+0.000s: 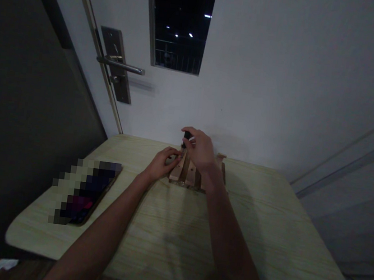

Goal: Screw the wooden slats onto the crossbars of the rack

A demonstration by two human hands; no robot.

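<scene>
A small wooden rack of pale slats [191,177] on a darker base lies near the table's back edge. Dark spots like holes or screw heads mark the slats. Over its left slat, my right hand [202,151] grips the black handle of what looks like a short screwdriver [186,135], held upright and pointing down. My left hand [162,163] is at the rack's left side, thumb and fingertips closed together by the tool's lower end. What they pinch is too small and dim to make out. My right hand and forearm hide part of the rack's right side.
The light wood-grain table [162,228] has rounded corners and meets a white door [266,77] at the back. A phone [98,193], partly pixelated, lies at the left. A metal door handle [121,65] and a dark window [183,21] are above.
</scene>
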